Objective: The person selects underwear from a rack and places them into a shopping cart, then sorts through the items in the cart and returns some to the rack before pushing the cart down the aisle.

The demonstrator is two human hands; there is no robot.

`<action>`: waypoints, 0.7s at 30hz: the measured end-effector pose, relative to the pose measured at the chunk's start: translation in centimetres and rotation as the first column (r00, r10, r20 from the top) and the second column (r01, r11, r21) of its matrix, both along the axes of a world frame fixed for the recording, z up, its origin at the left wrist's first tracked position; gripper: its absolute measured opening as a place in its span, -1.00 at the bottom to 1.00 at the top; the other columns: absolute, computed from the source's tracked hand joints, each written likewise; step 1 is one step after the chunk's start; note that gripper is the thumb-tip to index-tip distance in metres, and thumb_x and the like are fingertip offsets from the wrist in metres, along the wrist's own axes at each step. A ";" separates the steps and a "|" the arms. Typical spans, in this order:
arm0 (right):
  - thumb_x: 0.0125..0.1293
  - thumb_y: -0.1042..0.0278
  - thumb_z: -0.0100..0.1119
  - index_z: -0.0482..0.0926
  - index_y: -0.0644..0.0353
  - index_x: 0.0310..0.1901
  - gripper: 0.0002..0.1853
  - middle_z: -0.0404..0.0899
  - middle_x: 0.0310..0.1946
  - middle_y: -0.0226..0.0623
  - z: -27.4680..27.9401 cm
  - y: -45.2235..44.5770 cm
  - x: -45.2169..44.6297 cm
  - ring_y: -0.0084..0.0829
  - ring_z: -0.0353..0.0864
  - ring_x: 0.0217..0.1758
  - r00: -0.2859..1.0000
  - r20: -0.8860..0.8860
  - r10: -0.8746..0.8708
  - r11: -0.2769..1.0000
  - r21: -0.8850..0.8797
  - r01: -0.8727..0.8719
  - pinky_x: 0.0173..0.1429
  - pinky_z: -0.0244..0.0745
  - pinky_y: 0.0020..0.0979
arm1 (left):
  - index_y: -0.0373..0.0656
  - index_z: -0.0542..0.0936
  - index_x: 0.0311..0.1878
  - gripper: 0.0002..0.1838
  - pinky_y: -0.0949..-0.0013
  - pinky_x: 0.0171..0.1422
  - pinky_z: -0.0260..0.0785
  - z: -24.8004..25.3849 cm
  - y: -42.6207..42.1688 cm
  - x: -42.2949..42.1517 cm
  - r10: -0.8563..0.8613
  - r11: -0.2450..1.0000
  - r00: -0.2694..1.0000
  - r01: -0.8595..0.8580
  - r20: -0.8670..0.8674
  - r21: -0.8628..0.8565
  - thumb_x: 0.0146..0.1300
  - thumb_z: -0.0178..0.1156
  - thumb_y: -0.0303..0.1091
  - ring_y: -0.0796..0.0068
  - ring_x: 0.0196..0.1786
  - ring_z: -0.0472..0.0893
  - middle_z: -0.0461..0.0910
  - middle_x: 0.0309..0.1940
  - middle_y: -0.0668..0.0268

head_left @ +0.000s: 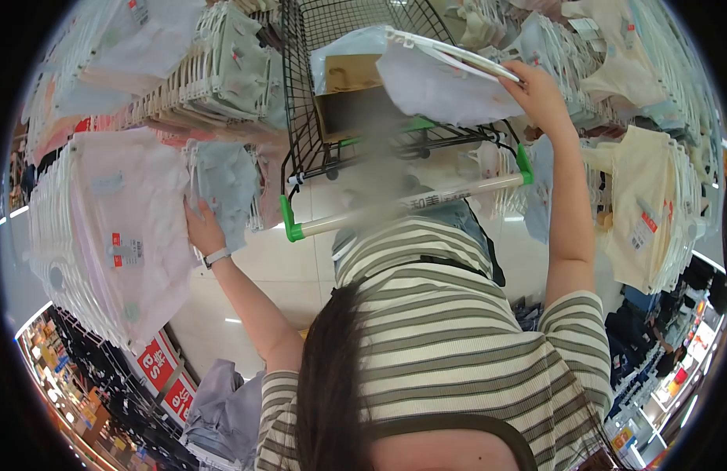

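Note:
My right hand [538, 93] is raised over the shopping cart, with its fingers closed round white plastic hangers [465, 56]. From these hangs a pale lavender garment [446, 85], tilted across the cart basket. On the left, my left hand [205, 230], with a band at the wrist, touches the edge of a pale pink garment [132, 188] on the rack. Its visible fingers are apart, between this garment and pale blue garments [226, 184] behind. A red and white tag [126, 250] shows on the pink garment.
The black wire cart [296, 94] holds a brown cardboard box [351, 74] and clear plastic wrapping. Its handle [410, 206] with green ends lies before my body. Light green garments [242, 67] hang at the upper left; cream garments [638, 204] hang at the right. Grey-purple clothing [222, 408] is at the lower left.

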State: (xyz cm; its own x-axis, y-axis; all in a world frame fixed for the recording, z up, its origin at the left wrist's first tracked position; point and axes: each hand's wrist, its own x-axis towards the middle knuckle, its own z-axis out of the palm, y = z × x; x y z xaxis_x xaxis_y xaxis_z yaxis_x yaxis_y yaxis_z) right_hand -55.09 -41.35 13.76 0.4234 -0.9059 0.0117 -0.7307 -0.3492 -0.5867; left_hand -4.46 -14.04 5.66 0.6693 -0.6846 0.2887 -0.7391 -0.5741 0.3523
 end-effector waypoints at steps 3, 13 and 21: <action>0.17 0.29 0.15 0.53 0.19 -0.10 -0.73 0.58 -0.35 -0.12 1.3 -0.4 2.7 -0.15 0.54 -0.34 0.998 -0.063 0.033 0.976 -0.214 -0.045 -0.22 0.41 -0.31 | -0.34 0.30 0.19 -0.41 0.15 0.26 0.14 -0.1 0.4 0.0 -0.029 0.998 0.999 0.029 -0.016 -0.047 0.29 -0.05 -0.02 -0.08 0.21 0.31 0.32 0.16 -0.12; 0.14 0.16 0.16 0.57 0.11 -0.22 -0.75 0.55 -0.54 -0.20 5.3 -0.2 20.2 -0.18 0.54 -0.41 0.856 0.075 0.511 0.785 -0.448 -0.429 -0.28 0.40 -0.25 | -0.37 0.32 0.16 -0.41 0.16 0.25 0.15 0.5 2.7 -1.3 0.048 0.992 0.991 -0.062 -0.127 -0.111 0.27 0.00 -0.04 -0.10 0.18 0.33 0.37 0.09 -0.19; 0.06 0.03 0.18 0.59 0.13 -0.29 -0.67 0.56 -0.52 -0.18 1.9 3.6 38.3 -0.13 0.56 -0.37 0.391 -0.150 0.908 0.326 -0.331 -0.885 -0.27 0.44 -0.18 | -0.32 0.24 0.24 -0.43 0.28 0.37 -0.02 2.4 4.7 0.6 -0.153 0.750 0.847 -0.236 -0.509 -0.618 0.38 -0.22 -0.03 0.28 0.29 0.25 0.30 0.21 0.13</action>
State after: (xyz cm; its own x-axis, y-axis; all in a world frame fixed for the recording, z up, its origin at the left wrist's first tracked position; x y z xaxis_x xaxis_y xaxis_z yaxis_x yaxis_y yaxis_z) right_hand -16.79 -37.70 15.67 0.9646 0.0919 0.2473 0.1711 -0.9314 -0.3212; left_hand -3.87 -9.38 8.04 0.8659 -0.4299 0.2556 -0.3231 -0.0906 0.9420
